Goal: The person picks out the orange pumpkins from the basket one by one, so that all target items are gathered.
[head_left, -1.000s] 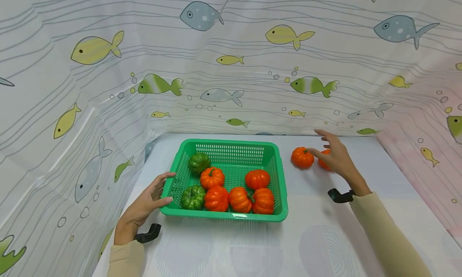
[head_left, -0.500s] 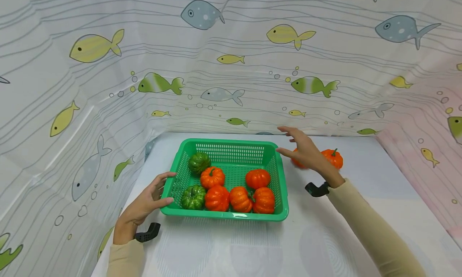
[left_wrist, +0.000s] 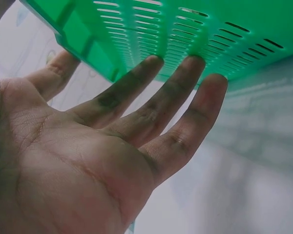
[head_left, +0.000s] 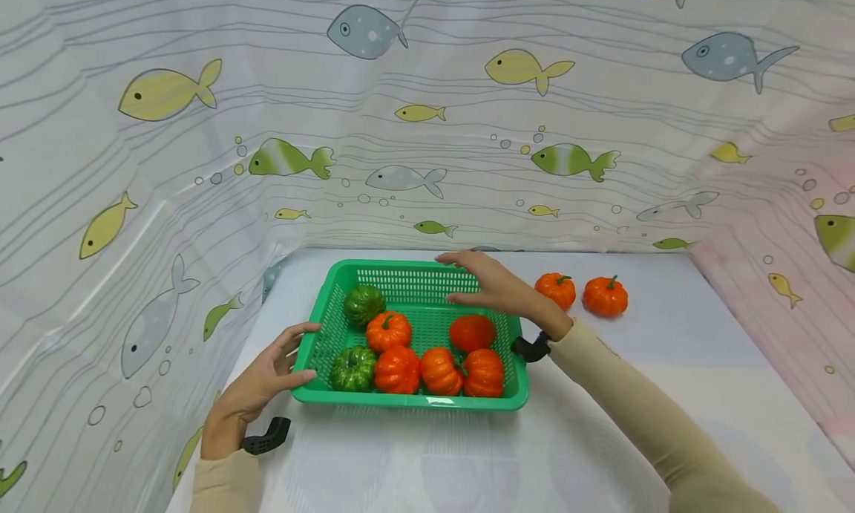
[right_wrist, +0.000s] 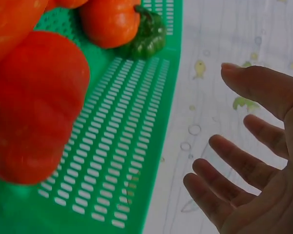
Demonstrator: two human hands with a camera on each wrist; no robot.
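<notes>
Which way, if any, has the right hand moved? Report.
Yes, leftward: the right hand, earlier right of the basket, now overlaps its far rim in head view.

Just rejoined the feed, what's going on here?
A person's left hand is at the left side of a green slotted plastic basket, while their right hand is raised by its far right part, holding nothing. Inside lie five round ribbed orange-red pumpkins and two round ribbed green pumpkins. Two glossy orange pumpkins sit outside on the white table to the right.
</notes>
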